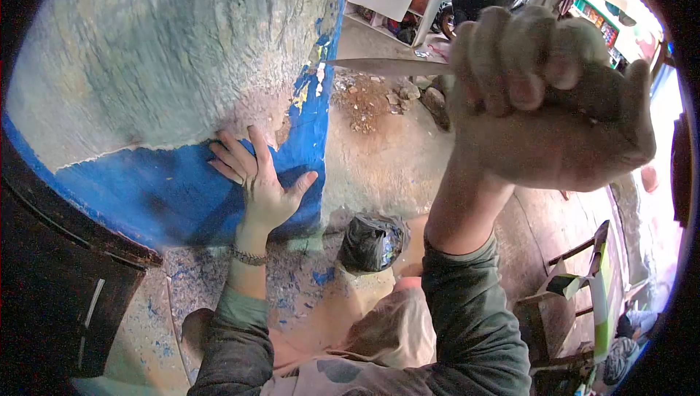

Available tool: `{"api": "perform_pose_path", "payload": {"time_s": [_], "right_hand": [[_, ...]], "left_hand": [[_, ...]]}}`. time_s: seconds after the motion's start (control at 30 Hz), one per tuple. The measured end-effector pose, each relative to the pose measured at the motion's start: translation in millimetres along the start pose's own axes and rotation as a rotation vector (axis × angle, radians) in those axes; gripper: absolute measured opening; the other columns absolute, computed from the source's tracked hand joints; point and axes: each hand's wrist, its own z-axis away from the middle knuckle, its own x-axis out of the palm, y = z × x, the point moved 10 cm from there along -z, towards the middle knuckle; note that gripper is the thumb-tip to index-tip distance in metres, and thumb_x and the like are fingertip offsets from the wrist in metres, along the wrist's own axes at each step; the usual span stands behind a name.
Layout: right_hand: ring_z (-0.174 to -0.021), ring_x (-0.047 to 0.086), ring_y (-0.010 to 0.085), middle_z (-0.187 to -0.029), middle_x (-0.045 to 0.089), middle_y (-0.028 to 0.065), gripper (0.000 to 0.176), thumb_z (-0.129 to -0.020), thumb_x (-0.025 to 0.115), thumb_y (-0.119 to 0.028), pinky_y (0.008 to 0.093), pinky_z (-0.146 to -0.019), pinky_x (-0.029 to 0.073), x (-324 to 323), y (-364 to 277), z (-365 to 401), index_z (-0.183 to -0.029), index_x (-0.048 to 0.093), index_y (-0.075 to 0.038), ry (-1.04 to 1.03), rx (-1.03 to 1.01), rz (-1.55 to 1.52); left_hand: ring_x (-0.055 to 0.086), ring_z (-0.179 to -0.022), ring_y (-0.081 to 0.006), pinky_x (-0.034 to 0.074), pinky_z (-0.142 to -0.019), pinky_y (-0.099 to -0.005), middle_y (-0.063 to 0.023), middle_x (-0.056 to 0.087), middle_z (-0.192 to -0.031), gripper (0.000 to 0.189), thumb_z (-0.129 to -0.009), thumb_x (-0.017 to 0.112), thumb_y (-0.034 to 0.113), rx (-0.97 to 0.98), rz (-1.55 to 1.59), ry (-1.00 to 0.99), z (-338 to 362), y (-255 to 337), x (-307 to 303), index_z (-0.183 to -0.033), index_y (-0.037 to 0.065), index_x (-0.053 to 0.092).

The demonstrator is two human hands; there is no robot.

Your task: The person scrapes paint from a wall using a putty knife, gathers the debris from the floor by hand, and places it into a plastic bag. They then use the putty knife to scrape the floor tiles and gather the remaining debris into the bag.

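My right hand (543,104) is raised high at the right, its fingers wrapped round the handle of a knife; the handle itself is hidden. The thin knife blade (397,67) points left, its tip close to the wall's corner edge. My left hand (261,186), fingers spread, rests on the wall where blue paint (197,181) meets bare, rough grey-green plaster (168,60). Along the corner, the blue coat is chipped, with yellow and white patches. A ragged edge of paint runs leftward from my left fingertips.
Blue paint flakes (321,277) litter the floor below the wall. A black plastic bag (374,243) stands by my legs. Rubble (372,104) lies past the corner. A dark wooden cabinet (65,286) is at lower left, a chair (576,301) at right. Shelves (426,2) and a motorcycle stand behind.
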Motion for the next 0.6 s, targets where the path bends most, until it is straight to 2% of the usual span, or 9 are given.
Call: {"api": "perform_pose_path", "payload": {"time_s": [0.07,0.1,0.13,0.2,0.23,0.4,0.5,0.53,0.6], "right_hand": [[-0.05,0.035,0.0158,-0.059,0.042,0.0049,0.051,-0.09,0.022,-0.045,0.0307,-0.047,0.032,1,16,-3,-0.076,0.052,-0.006,-0.088,-0.008,0.028],[-0.05,0.035,0.016,-0.058,0.041,0.0049,0.05,-0.09,0.022,-0.045,0.0306,-0.047,0.031,7,11,-3,-0.075,0.05,-0.006,-0.131,-0.153,-0.067],[-0.05,0.035,0.016,-0.058,0.041,0.0049,0.05,-0.09,0.022,-0.045,0.0306,-0.047,0.031,10,4,-2,-0.075,0.05,-0.006,-0.131,-0.153,-0.066],[-0.048,0.033,0.0163,-0.057,0.04,0.0057,0.049,-0.09,0.023,-0.045,0.0307,-0.046,0.029,-1,3,-1,-0.072,0.047,-0.007,0.061,0.006,0.064],[-0.048,0.033,0.0165,-0.057,0.041,0.0063,0.05,-0.09,0.024,-0.046,0.0306,-0.046,0.028,3,1,0,-0.071,0.047,-0.006,0.013,-0.018,-0.08],[-0.05,0.034,0.0158,-0.059,0.04,0.0045,0.051,-0.09,0.024,-0.047,0.0303,-0.046,0.03,-4,18,-3,-0.075,0.05,-0.006,0.005,0.03,-0.037],[-0.045,0.03,0.0155,-0.052,0.034,0.0035,0.049,-0.089,0.027,-0.046,0.0316,-0.045,0.028,0,5,-1,-0.069,0.049,-0.007,0.12,0.032,-0.012],[-0.046,0.031,0.0153,-0.053,0.036,0.0033,0.051,-0.089,0.027,-0.048,0.03,-0.044,0.029,-5,14,3,-0.072,0.052,-0.006,0.197,-0.174,-0.028],[-0.045,0.031,0.015,-0.053,0.038,0.0038,0.051,-0.088,0.028,-0.048,0.0288,-0.042,0.028,-11,23,-5,-0.071,0.051,-0.006,0.129,0.026,-0.06]], "left_hand": [[-0.018,-0.126,-0.0603,-0.012,-0.094,-0.0715,-0.0373,-0.015,-0.142,0.112,-0.073,0.051,0.073,-0.008,0.016,-0.006,1,-1,1,-0.145,0.001,0.003],[-0.018,-0.126,-0.0603,-0.012,-0.094,-0.0715,-0.0373,-0.015,-0.142,0.112,-0.073,0.051,0.073,-0.008,0.015,-0.007,1,-1,1,-0.145,0.001,0.003],[-0.018,-0.126,-0.0604,-0.012,-0.093,-0.0714,-0.0373,-0.015,-0.142,0.112,-0.073,0.051,0.073,-0.003,0.01,0.0,0,0,1,-0.145,0.001,0.002],[-0.018,-0.126,-0.0604,-0.012,-0.093,-0.0714,-0.0374,-0.016,-0.142,0.112,-0.073,0.051,0.072,0.004,0.006,0.009,0,1,-1,-0.144,0.001,0.002],[-0.018,-0.126,-0.0605,-0.012,-0.094,-0.0714,-0.0375,-0.016,-0.142,0.112,-0.073,0.051,0.072,0.003,0.016,0.003,0,1,-1,-0.144,0.001,0.002],[-0.018,-0.126,-0.0606,-0.011,-0.094,-0.0716,-0.0376,-0.016,-0.142,0.112,-0.074,0.052,0.072,0.004,0.018,-0.013,0,2,-2,-0.144,0.001,0.002],[-0.018,-0.126,-0.0605,-0.011,-0.094,-0.0712,-0.0379,-0.016,-0.141,0.112,-0.074,0.052,0.072,0.009,0.03,-0.006,-1,3,-3,-0.145,0.001,0.002],[-0.018,-0.126,-0.0604,-0.012,-0.094,-0.071,-0.0382,-0.016,-0.141,0.112,-0.074,0.052,0.072,0.006,0.029,-0.006,-1,2,-1,-0.145,0.001,0.002],[-0.018,-0.126,-0.0604,-0.012,-0.094,-0.0708,-0.0384,-0.016,-0.141,0.112,-0.074,0.052,0.071,0.005,0.026,-0.011,0,1,-1,-0.144,0.001,0.002]]}}
